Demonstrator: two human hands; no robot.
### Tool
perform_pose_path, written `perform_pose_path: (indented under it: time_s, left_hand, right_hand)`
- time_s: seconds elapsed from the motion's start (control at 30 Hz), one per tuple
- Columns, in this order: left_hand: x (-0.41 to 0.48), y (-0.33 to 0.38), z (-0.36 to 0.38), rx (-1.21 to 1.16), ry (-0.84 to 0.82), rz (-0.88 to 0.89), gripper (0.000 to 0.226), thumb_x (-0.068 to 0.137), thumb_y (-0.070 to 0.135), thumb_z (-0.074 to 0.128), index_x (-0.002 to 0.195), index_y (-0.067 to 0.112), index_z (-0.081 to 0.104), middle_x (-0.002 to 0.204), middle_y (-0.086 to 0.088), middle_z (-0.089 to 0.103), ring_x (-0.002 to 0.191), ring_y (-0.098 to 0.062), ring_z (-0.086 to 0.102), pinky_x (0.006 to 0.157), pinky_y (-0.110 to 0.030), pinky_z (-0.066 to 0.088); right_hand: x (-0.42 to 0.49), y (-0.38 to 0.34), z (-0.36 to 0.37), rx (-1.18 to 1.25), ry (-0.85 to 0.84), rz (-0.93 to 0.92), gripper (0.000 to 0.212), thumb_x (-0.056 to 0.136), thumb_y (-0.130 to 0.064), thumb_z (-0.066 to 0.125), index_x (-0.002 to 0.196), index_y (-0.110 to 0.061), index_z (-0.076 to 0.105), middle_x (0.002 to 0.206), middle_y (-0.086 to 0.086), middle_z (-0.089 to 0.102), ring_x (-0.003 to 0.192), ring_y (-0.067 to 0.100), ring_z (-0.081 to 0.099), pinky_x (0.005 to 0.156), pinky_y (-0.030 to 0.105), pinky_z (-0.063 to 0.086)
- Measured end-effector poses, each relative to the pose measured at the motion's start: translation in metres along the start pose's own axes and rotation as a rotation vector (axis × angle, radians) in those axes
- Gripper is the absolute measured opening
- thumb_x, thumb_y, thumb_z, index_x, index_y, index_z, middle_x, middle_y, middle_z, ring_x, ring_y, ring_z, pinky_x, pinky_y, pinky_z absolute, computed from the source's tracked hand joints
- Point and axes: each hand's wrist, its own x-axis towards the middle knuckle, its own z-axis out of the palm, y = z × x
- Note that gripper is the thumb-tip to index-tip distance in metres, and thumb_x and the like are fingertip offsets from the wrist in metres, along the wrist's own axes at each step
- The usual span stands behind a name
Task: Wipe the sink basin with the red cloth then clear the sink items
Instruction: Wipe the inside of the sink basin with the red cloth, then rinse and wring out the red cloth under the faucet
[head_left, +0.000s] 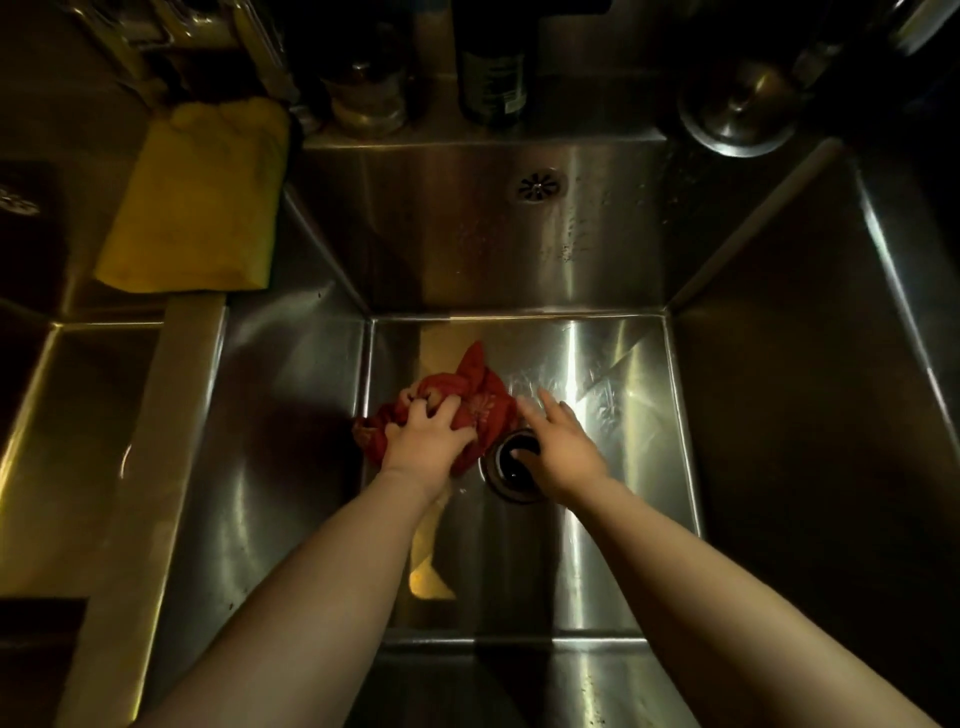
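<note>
A crumpled red cloth (470, 397) lies on the floor of the deep steel sink basin (623, 519), left of the drain (511, 470). My left hand (426, 436) grips the cloth from above, fingers curled into its folds. Over the drain's right side hovers my right hand (558, 447), fingers straight and spread, holding nothing; whether it touches the basin floor I cannot tell. Both forearms reach down into the basin from the near edge.
A yellow cloth (195, 202) is draped on the divider at the left rear. Dark bottles (491, 67) and a jar (369, 88) stand on the back ledge. A round metal lid (737, 109) sits at the right rear. An overflow grate (537, 185) marks the back wall.
</note>
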Motion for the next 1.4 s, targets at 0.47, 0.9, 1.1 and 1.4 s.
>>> perform_pose_path:
  time_s: [0.47,0.9,1.1,1.4]
  left_hand:
    - [-0.070,0.006,-0.048,-0.086,0.178,0.242,0.076,0.068,0.015,0.075,0.125,0.043,0.032,0.143,0.014,0.019,0.133,-0.026,0.019,0.100,-0.059,0.033]
    - [-0.132,0.013,-0.100,-0.065,0.348,0.273,0.076,0.067,0.016,0.075,0.128,0.037,0.036,0.145,0.008,0.025,0.132,-0.027,0.025,0.103,-0.055,0.036]
    - [-0.171,0.015,-0.115,-0.006,0.394,0.256,0.072,0.073,0.022,0.073,0.132,0.037,0.035,0.148,0.008,0.023,0.137,-0.027,0.019,0.106,-0.051,0.032]
    - [-0.226,-0.019,-0.148,-0.024,0.559,0.293,0.061,0.067,0.025,0.061,0.126,0.033,0.046,0.138,0.007,0.038,0.115,-0.023,0.040,0.089,-0.034,0.040]
  right_hand:
    - [-0.045,-0.059,-0.040,0.168,0.023,-0.135,0.089,0.074,-0.042,0.073,0.147,-0.028,0.023,0.154,0.007,0.024,0.136,0.027,0.034,0.106,0.039,0.038]
    - [-0.104,-0.094,-0.078,0.470,0.239,-0.185,0.034,0.078,-0.022,0.067,0.105,-0.033,0.051,0.085,-0.020,0.057,0.073,-0.008,0.054,0.054,0.001,0.039]
    - [-0.137,-0.123,-0.090,0.552,0.264,-0.212,0.036,0.083,-0.021,0.060,0.094,-0.052,0.044,0.090,-0.022,0.059,0.082,-0.012,0.057,0.057,0.001,0.042]
    - [-0.162,-0.182,-0.096,0.533,0.402,-0.316,0.025,0.081,-0.026,0.045,0.104,-0.036,0.048,0.097,-0.007,0.057,0.085,0.000,0.053,0.067,0.010,0.036]
